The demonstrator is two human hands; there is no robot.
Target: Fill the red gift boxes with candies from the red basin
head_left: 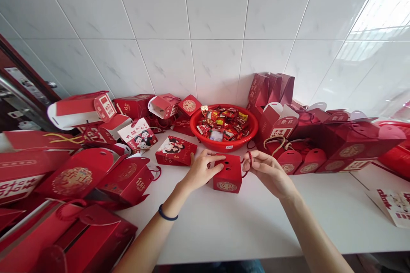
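Observation:
A small red gift box [228,175] with a gold emblem on its front and holes in its top stands on the white table in front of me. My left hand [203,168] grips it from the left, with thumb and fingers at its top edge. To the right of the box, my right hand [266,169] pinches a looped dark red cord [250,160], which runs down toward the box's right side. Whether the cord passes through the box is hidden. Just behind my left hand lies another red box [176,152] with a printed couple on it.
A red basin [224,147] full of wrapped candies stands behind the box, near the tiled wall. Many red gift boxes [126,181] are piled on the left, and more boxes [349,147] on the right. A printed card [394,207] lies at the right edge.

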